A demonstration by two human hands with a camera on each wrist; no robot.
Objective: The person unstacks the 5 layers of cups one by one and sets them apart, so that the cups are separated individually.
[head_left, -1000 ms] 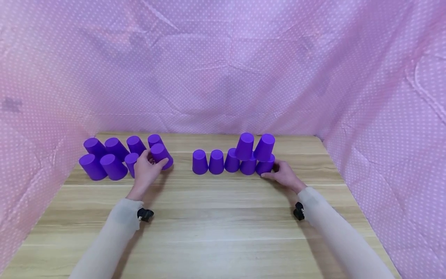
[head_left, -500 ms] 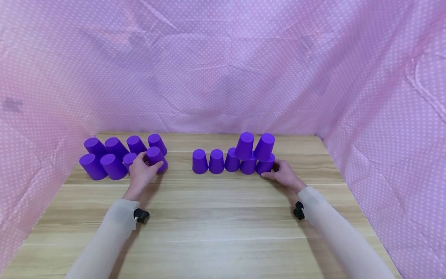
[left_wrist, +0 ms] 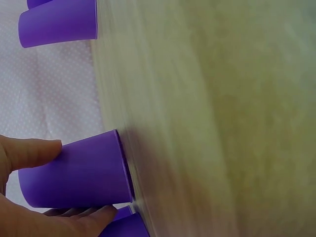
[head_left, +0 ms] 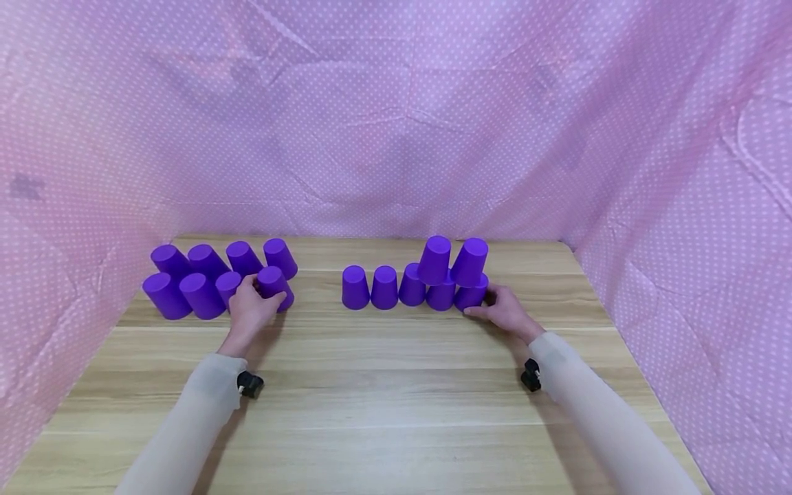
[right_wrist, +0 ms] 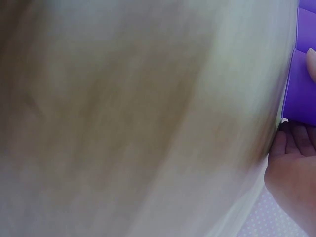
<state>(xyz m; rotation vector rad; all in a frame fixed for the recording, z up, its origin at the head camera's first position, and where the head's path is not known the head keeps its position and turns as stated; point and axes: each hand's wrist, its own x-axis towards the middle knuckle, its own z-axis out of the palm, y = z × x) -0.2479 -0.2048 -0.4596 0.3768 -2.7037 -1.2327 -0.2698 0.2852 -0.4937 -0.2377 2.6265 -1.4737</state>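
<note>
My left hand (head_left: 250, 309) grips an upside-down purple cup (head_left: 275, 287) at the right end of the front row in the left group. Thumb and fingers lie on opposite sides of that cup (left_wrist: 79, 173) in the left wrist view, and its rim is at or very near the tabletop. Over on the right, my right hand (head_left: 507, 313) holds the rightmost bottom cup (head_left: 470, 294) between thumb and fingers. Two purple cups (head_left: 435, 261) stand upside down on top of that row. The right wrist view catches only part of the held cup (right_wrist: 298, 94).
More upturned purple cups (head_left: 203, 297) stand in two rows on the left, partly hidden by my left hand. Bottom-row cups (head_left: 385, 289) continue leftward from the right stack. All are on a wood-grain table (head_left: 383, 399), with pink dotted cloth (head_left: 396, 124) around it.
The left hand has moved left and down with its cup, bringing it in line with the front row. My right hand and the right stack have stayed put.
</note>
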